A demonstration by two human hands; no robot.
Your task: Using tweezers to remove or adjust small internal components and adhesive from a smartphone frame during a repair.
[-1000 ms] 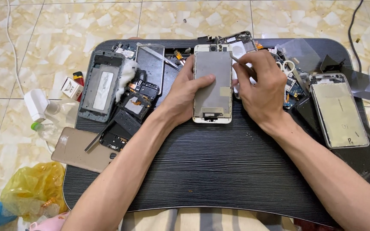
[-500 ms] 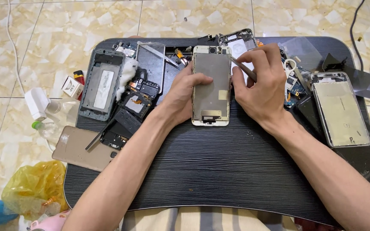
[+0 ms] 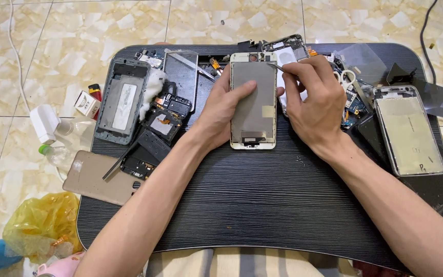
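screen panel [image 3: 253,105] lies face down at the middle back of the black tray [image 3: 262,205], metal backing up. left hand [image 3: 220,110] holds it flat, fingers together on its left edge, thumb pressed on the backing. right hand [image 3: 311,97] has fingers pinched shut on tweezers [image 3: 279,66], tip at the panel's top right corner. panel looks already stripped from its phone; the corner work seems just begun, the rest untouched. counts: one grey frame [image 3: 121,102] left, one glass sheet [image 3: 181,77], one gold back cover [image 3: 101,177] at the tray's left edge, one silver phone body [image 3: 408,131] right, one yellow bag [image 3: 42,223] on the floor.
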